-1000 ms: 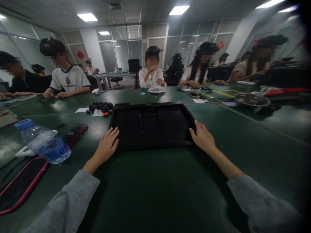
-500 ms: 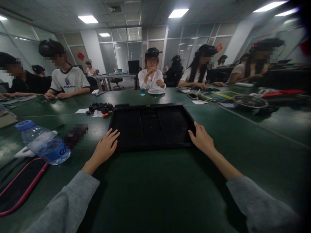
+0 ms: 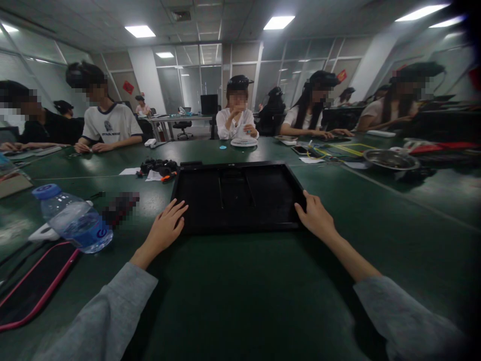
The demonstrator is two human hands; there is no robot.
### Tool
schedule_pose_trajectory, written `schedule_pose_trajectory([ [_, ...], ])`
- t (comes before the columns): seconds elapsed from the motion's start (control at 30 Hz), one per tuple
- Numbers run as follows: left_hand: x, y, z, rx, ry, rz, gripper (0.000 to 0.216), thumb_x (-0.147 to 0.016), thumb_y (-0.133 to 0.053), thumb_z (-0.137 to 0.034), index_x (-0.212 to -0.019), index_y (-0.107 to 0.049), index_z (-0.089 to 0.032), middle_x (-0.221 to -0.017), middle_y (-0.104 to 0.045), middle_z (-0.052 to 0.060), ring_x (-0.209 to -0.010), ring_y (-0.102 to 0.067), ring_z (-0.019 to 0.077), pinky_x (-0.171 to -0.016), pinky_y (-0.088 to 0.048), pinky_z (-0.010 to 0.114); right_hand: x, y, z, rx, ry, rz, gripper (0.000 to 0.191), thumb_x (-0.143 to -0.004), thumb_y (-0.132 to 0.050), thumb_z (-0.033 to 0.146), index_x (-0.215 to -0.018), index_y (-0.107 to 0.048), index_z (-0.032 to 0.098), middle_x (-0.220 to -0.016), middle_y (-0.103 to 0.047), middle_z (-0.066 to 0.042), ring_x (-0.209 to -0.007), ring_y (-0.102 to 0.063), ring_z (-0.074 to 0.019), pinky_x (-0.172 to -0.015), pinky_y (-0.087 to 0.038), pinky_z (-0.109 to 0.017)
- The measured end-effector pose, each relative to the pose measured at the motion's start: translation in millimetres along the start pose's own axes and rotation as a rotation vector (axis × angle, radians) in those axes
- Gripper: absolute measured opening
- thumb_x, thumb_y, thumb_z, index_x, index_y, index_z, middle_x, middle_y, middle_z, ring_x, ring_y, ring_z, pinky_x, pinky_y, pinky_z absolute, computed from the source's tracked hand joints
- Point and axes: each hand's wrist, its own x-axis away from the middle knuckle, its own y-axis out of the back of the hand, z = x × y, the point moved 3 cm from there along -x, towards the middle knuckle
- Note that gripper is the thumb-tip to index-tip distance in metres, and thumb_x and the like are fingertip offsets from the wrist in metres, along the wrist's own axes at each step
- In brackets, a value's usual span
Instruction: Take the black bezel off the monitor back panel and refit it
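Note:
A flat black rectangular panel (image 3: 236,195) with a raised rim lies on the green table (image 3: 240,291) in front of me. My left hand (image 3: 165,228) rests at its near left corner with the fingers stretched out and apart. My right hand (image 3: 315,215) lies against the near right corner, fingers extended along the edge. Neither hand holds anything. Grey sleeves cover both forearms.
A water bottle (image 3: 73,218) lies on its side at the left, beside a black pouch with pink trim (image 3: 33,286). Small black parts and an orange tool (image 3: 160,168) sit beyond the panel. A metal bowl (image 3: 391,159) is at the right. Several people sit around the table.
Both hands stay at the panel's near corners. The view has shifted slightly, and nothing else has visibly moved.

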Motion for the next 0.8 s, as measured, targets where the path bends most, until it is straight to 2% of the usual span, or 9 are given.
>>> schedule_pose_trajectory([
  [0.33,1.0,1.1,0.0,0.037,-0.002,-0.036,0.048,-0.099,-0.041,-0.03,-0.146,-0.053,-0.029,-0.159,-0.045,0.004,-0.153,-0.028,0.0265,-0.117,-0.035,0.057,-4.2,-5.9,-6.1,0.02,-0.014,0.02,0.071,-0.098,-0.032,0.05,-0.153,-0.038,0.006,-0.142,-0.049,-0.027,-0.121,-0.058,-0.0404,-0.096,-0.052,-0.055],
  [0.4,0.5,2.1,3.3,0.066,-0.015,-0.088,0.044,-0.097,-0.044,-0.027,-0.137,-0.062,-0.028,-0.152,-0.054,0.004,-0.149,-0.035,0.0263,-0.116,-0.036,0.055,-5.3,-5.8,-5.8,0.033,-0.02,0.026,0.072,-0.098,-0.032,0.051,-0.153,-0.038,0.005,-0.141,-0.05,-0.027,-0.121,-0.058,-0.0409,-0.095,-0.052,-0.055],
  [0.47,-0.1,4.3,8.8,0.091,-0.016,-0.164,0.037,-0.096,-0.045,-0.022,-0.12,-0.072,-0.027,-0.137,-0.066,0.004,-0.141,-0.046,0.0252,-0.115,-0.038,0.051,-6.2,-5.9,-6.0,0.052,-0.016,0.028,0.073,-0.098,-0.032,0.051,-0.153,-0.038,0.004,-0.14,-0.051,-0.028,-0.121,-0.058,-0.0408,-0.096,-0.052,-0.054],
  [0.57,-0.2,8.4,17.4,0.106,0.026,-0.264,0.034,-0.094,-0.045,-0.017,-0.102,-0.076,-0.026,-0.115,-0.075,0.004,-0.124,-0.059,0.0245,-0.108,-0.044,0.047,-6.3,-7.5,-8.5,0.066,-0.001,0.02,0.071,-0.097,-0.034,0.049,-0.152,-0.039,0.003,-0.136,-0.052,-0.028,-0.12,-0.058,-0.0405,-0.096,-0.051,-0.054],
  [0.7,-0.8,10.0,18.5,0.107,0.02,-0.262,0.031,-0.092,-0.047,-0.018,-0.101,-0.076,-0.026,-0.11,-0.076,0.004,-0.117,-0.06,0.0252,-0.105,-0.045,0.045,-6.5,-4.1,-6.6,0.021,0.025,-0.086,0.066,-0.096,-0.039,0.046,-0.147,-0.043,0.005,-0.133,-0.052,-0.028,-0.126,-0.052,-0.0414,-0.099,-0.047,-0.056],
  [0.8,-1.3,9.1,17.2,0.102,0.017,-0.25,0.031,-0.092,-0.048,-0.018,-0.102,-0.076,-0.026,-0.111,-0.076,0.004,-0.119,-0.057,0.0262,-0.107,-0.043,0.047,-4.8,19.1,15.0,-0.113,0.052,-0.226,0.054,-0.095,-0.041,0.044,-0.14,-0.046,0.013,-0.131,-0.055,-0.023,-0.124,-0.054,-0.0361,-0.102,-0.047,-0.053],
])
